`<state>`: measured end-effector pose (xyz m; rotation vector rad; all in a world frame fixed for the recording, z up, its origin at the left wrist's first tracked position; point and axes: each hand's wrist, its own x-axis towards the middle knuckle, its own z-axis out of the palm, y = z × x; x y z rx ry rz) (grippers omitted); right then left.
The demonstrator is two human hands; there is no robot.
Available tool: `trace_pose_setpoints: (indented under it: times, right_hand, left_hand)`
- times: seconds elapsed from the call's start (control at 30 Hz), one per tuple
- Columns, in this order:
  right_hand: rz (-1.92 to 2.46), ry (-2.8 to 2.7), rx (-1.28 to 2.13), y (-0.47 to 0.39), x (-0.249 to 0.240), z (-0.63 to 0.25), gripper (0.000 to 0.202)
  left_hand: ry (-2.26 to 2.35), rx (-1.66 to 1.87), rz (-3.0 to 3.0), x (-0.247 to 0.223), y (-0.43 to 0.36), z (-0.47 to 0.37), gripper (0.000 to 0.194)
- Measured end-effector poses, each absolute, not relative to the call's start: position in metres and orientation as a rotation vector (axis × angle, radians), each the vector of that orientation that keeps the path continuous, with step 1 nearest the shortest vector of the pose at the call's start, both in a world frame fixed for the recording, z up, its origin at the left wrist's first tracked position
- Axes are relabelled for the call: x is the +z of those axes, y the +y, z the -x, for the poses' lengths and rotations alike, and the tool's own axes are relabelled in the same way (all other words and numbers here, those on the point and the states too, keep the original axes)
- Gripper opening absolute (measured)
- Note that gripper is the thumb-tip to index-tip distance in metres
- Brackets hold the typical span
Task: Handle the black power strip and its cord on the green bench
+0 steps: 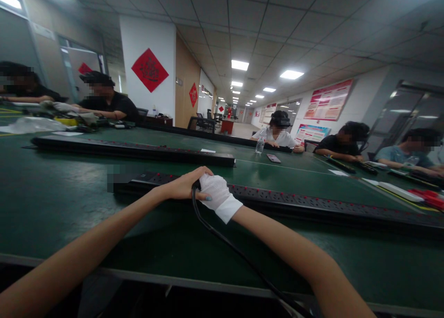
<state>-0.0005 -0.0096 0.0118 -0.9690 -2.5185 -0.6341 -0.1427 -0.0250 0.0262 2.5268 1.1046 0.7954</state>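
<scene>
A long black power strip (277, 198) with rows of sockets and red switches lies across the table before me. Over its left part my two hands meet. My bare left hand (189, 184) is closed around the upper end of a black cable (208, 225), its thumb pointing right beneath my other hand. My right hand (215, 191), in a white glove, is curled against the left one; its fingertips and whatever they grip are hidden. From between the hands the cable hangs down over the table's near edge. The cable's end is covered by my fingers.
Another black power strip (138, 150) lies farther back on the green table (166, 244). Beyond it are a water bottle (260, 143) and a phone (274, 158). Several people sit around the table. White and red items lie at the right, a plastic bag (33, 125) at the left.
</scene>
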Motion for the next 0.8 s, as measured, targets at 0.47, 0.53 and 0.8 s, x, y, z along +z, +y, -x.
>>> trace_pose_setpoints:
  times: [0.47,0.53,0.8]
  right_hand:
    - [1.002,-2.508,-0.646,-0.01,0.0123,0.0003,0.03]
    - [0.995,-2.498,-0.643,-0.011,0.0129,0.0007,0.03]
    - [1.05,-2.552,-0.613,-0.0168,0.0171,0.0005,0.031]
  left_hand:
    - [1.07,0.825,-2.546,0.0227,-0.0222,0.1437,0.063]
    - [1.066,0.829,-2.545,0.0225,-0.0223,0.1436,0.063]
    - [1.09,0.825,-2.534,0.0238,-0.0236,0.1427,0.063]
